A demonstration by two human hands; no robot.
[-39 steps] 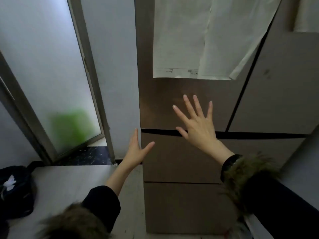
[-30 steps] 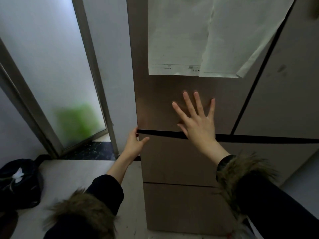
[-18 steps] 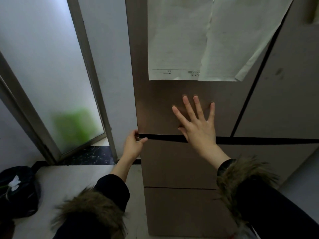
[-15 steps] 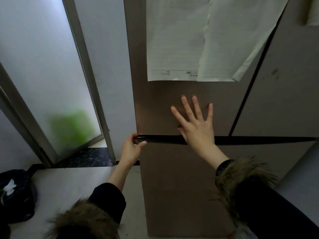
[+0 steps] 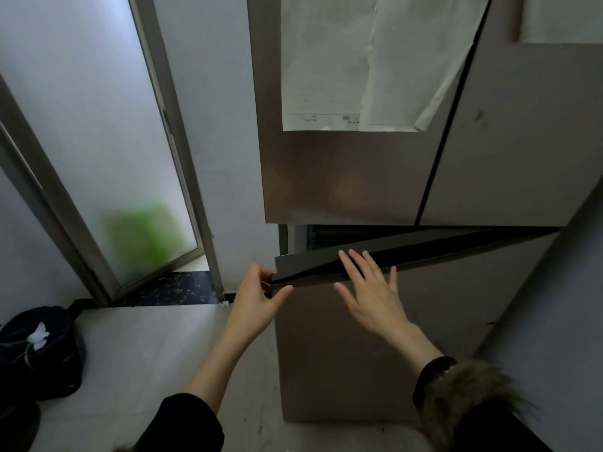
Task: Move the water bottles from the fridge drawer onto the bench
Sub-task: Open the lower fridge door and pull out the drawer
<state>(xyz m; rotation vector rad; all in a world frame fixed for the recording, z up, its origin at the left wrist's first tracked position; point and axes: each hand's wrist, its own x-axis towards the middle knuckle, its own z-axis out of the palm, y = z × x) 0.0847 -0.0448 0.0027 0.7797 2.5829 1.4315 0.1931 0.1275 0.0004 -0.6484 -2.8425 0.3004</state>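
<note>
The brown fridge drawer (image 5: 342,350) below the upper doors stands pulled out a little, with a dark gap along its top edge. My left hand (image 5: 256,296) grips the drawer's top left corner, fingers curled over the edge. My right hand (image 5: 370,290) hovers with fingers spread in front of the drawer's top edge, holding nothing. No water bottles show; the drawer's inside is dark and hidden.
Two white paper sheets (image 5: 355,63) hang on the left fridge door (image 5: 342,177). A frosted glass door (image 5: 98,141) stands to the left, with a green blur behind it. A black bag (image 5: 39,350) lies on the pale floor at the lower left.
My left hand has pulled the drawer outward, and a gap has appeared at its top. My right hand left the upper fridge door and dropped to the drawer's edge.
</note>
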